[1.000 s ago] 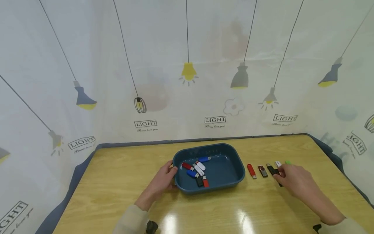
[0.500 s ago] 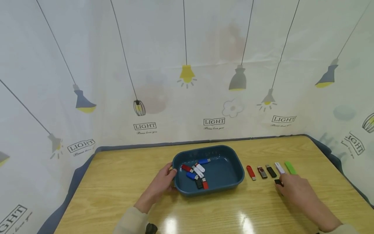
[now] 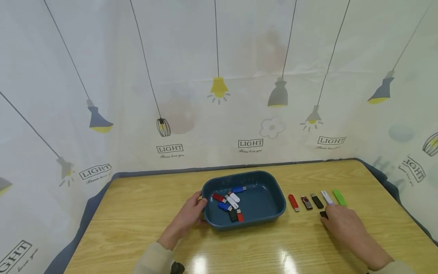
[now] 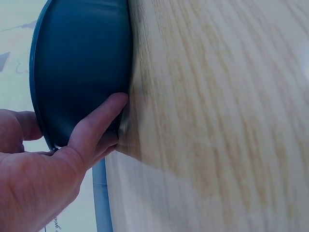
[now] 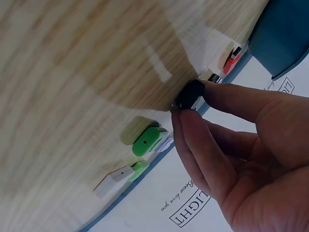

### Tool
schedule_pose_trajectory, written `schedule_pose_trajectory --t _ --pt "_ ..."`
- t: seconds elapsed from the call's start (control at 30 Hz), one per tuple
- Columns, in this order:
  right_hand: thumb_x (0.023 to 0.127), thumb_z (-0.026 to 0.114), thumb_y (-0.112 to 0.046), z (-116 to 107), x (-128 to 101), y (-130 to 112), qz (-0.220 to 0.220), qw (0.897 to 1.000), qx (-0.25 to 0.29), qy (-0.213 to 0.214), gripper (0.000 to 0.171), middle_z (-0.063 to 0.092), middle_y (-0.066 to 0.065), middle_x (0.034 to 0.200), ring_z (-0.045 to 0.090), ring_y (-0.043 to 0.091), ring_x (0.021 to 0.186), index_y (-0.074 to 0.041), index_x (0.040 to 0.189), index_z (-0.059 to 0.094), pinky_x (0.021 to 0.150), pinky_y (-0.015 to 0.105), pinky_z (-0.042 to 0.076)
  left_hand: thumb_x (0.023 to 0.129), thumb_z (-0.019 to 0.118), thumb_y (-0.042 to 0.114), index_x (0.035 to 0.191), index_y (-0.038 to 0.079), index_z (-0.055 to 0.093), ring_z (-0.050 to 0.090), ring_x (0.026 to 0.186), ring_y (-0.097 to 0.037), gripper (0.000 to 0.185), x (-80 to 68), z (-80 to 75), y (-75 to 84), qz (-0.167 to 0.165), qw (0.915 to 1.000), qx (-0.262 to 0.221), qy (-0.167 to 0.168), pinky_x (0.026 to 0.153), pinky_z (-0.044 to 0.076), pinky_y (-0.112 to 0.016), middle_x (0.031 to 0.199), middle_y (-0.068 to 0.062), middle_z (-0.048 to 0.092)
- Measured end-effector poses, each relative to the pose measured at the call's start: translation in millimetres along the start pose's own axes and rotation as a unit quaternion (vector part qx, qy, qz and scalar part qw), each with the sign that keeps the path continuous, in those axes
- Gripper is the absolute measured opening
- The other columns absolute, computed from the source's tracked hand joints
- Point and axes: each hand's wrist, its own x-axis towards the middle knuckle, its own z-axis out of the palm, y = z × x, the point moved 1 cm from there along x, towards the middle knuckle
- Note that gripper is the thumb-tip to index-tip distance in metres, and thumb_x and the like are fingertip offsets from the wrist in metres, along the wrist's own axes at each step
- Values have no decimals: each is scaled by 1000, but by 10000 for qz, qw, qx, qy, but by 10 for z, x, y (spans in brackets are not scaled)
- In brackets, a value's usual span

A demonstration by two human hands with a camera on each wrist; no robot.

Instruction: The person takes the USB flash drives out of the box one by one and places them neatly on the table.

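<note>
Pale lamp-printed wall covering (image 3: 219, 121) reads "LIGHT", with "Beese love you" beneath. Your right hand (image 3: 343, 222) pinches a small black USB stick (image 5: 192, 93), mostly finger-hidden from the head view, toward the table's (image 3: 130, 213) right edge. Your left hand (image 3: 187, 211) grips the dark-blue rectangular basin's (image 3: 263, 199) left rim, fingers partly hidden.

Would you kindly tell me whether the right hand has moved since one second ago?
Yes, the right hand has drawn back, lower in the head view, judged against the green USB stick.
</note>
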Motion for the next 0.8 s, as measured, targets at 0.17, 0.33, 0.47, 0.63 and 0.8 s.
schedule_pose_trajectory --t 0.17,0.33,0.47,0.63,0.8 --pt "92 75 -12 -9 -30 -24 -40 9999 -28 107 33 45 3 63 42 17 55 -7 71 51 47 31 36 113 38 18 162 -2 22 50 135 -48 55 -19 -9 -14 -10 10000 -49 -26 86 61 -52 156 -34 38" --pt "94 74 -14 -133 -39 -64 -80 9993 60 365 31 43 2 61 41 17 53 -8 73 52 46 31 34 113 38 18 162 -2 22 48 136 -49 55 -12 -8 -13 -33 9999 -119 -24 86 61 -52 156 -34 38" --pt "93 77 -14 -282 -6 -181 -207 9972 129 713 21 53 3 68 46 15 55 1 86 64 44 31 38 113 38 17 161 -3 22 48 136 -49 54 -7 -4 -15 -29 9999 -149 -27 86 61 -52 157 -34 38" --pt "97 73 -17 -446 107 -461 -230 9961 546 660 22 63 4 76 57 17 62 5 99 70 49 34 46 113 38 18 161 -2 22 49 135 -48 55 3 -3 -12 -15 9999 -136 -40 86 61 -53 156 -34 39" --pt "96 73 -18 -487 224 -770 -597 9913 816 844 29 71 5 83 66 18 70 7 110 72 56 38 56 113 37 18 162 -1 21 51 134 -48 55 -8 -1 -1 -80 9999 -62 -10 86 61 -53 156 -33 39"
